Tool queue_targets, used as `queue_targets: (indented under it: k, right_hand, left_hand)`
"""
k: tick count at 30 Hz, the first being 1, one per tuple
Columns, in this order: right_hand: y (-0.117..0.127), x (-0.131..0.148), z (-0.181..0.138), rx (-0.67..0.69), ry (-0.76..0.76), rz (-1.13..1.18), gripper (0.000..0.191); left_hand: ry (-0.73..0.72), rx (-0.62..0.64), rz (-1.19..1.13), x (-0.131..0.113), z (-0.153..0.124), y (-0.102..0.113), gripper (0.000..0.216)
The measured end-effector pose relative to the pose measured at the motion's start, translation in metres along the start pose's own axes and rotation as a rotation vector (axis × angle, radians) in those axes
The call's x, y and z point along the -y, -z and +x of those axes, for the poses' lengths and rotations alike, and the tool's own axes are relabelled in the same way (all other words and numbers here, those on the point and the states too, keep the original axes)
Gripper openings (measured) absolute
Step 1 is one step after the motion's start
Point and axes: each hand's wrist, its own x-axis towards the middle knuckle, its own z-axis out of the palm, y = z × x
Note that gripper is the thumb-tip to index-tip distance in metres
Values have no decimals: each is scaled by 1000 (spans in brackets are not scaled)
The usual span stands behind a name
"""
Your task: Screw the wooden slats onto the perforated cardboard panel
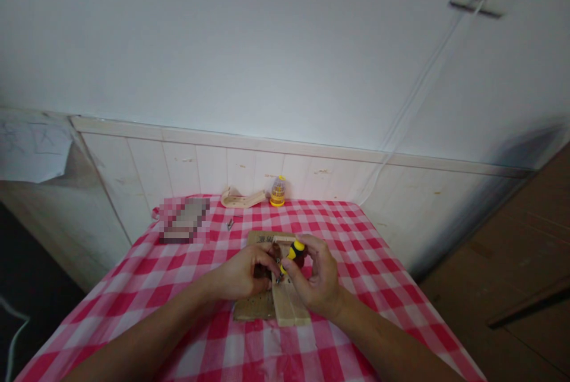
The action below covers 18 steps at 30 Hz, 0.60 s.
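My right hand (321,278) is closed around a yellow and black screwdriver (295,249), its lower end slanting down to the left over a pale wooden piece (289,306). At the left edge of that wood, my left hand (244,269) has its fingers curled close to the screwdriver's lower end. A small metal part (279,279) shows by the left fingertips; what exactly they pinch is too small to tell. Under the wood lies a brown cardboard sheet (253,309), partly covered by both hands.
Toward the back of the checked tablecloth (369,257) stand a yellow-capped container (277,193) and a curved wooden piece (243,198). A small metal item (230,224) and a blurred-out rectangular object (186,220) lie at the left. A wall (249,61) rises behind.
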Motion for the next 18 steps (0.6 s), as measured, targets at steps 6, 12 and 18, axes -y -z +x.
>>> queue_targets:
  k: [6, 12, 18]
  right_hand:
    - [-2, -4, -1, -3, 7, -7, 45]
    - [-2, -4, -3, 54, -46, 87, 47]
    - [-4, -3, -5, 39, -63, 107, 46]
  left_hand:
    - [8, 12, -19, -1, -1, 0, 12]
    - [-14, 0, -44, 2, 0, -2, 10]
    - [1, 5, -36, -1, 1, -1, 13]
